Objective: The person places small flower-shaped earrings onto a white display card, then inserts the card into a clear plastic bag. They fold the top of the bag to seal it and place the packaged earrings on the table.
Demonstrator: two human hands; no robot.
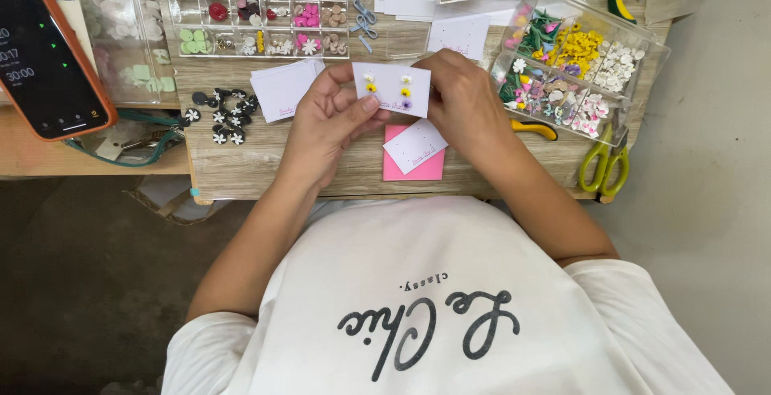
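Note:
A small white card (pixel 392 88) with tiny flower studs pinned on it, white, yellow and purple, is held between both hands above the wooden table (pixel 241 166). My left hand (pixel 325 126) pinches the card's left lower edge with thumb on top. My right hand (pixel 464 102) grips its right side, fingers behind the card. Beneath the hands lies another white card (pixel 415 144) on a pink pad (pixel 409 170).
A stack of blank white cards (pixel 283 88) and black flower pieces (pixel 225 114) lie to the left. Clear compartment boxes of small pieces (pixel 257 10) (pixel 574 66) stand at back and right. Green scissors (pixel 604 162), yellow-handled pliers (pixel 534 128) and a phone (pixel 44 50) lie around.

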